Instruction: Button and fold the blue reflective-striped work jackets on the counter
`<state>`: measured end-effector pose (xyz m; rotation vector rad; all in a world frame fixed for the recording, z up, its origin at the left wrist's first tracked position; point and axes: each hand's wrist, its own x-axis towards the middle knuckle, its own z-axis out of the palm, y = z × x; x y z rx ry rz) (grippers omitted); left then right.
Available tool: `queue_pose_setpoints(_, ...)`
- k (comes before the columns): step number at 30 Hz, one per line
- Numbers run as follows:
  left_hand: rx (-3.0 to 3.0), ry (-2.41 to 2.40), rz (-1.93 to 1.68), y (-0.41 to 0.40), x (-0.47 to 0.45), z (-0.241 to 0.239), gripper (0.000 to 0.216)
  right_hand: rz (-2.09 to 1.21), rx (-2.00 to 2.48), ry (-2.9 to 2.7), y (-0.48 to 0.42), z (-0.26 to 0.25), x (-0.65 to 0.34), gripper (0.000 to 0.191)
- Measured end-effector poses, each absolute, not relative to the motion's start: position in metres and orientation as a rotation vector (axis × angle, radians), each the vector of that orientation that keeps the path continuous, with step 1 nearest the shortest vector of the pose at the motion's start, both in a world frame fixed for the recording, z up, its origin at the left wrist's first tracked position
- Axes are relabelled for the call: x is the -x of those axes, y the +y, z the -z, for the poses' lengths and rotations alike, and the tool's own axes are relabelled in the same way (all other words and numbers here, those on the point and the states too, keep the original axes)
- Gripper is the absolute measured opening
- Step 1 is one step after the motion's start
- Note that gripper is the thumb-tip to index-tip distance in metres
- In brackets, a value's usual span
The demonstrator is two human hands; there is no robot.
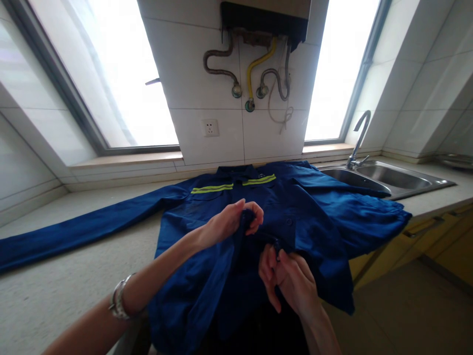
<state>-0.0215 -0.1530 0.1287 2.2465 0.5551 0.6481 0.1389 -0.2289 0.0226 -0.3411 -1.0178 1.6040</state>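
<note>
A blue work jacket (pixel 192 224) with yellow-green reflective stripes across the chest lies spread front side up, its collar toward the wall. One sleeve stretches out to the left; the other lies bunched at the right, over the sink's near edge. My left hand (pixel 236 217) is closed on one front edge of the jacket and lifts it. Lower and to the right, my right hand (pixel 288 276) pinches the other front edge between thumb and fingers. A round button (pixel 289 222) shows on the cloth above my right hand. The jacket's lower hem hangs toward me.
The jacket rests on a pale countertop (pixel 92 266). At the right are a steel double sink (pixel 399 175) and a faucet (pixel 360 138). Yellow cabinets (pixel 424 236) stand below the counter. A wall heater (pixel 264 22) with hoses and a socket (pixel 210 127) are between two windows.
</note>
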Motion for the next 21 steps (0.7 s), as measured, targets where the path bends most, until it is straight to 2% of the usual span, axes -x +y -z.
queue_pose_setpoints(3, -2.288, 0.542, -0.574, -0.150, 0.026, -0.127, 0.053, -1.603, 0.359, -1.030, -0.230, -0.025, -0.140, 0.037)
queue_pose_setpoints(8, -2.130, 0.568, -0.508, -0.140, 0.035, -0.123, 0.030, -1.597, 0.408, -1.055, -0.231, -0.027, -0.143, 0.040)
queue_pose_setpoints(15, -1.904, 0.757, -0.598, -0.137, 0.025, -0.118, 0.036, -1.626, 0.385, -0.955, -0.230, -0.023, -0.141, 0.042)
queue_pose_setpoints(21, -2.057, 0.878, -0.661, -0.149, 0.023, -0.122, 0.039, -1.594, 0.397, -0.896, -0.229, -0.026, -0.135, 0.044)
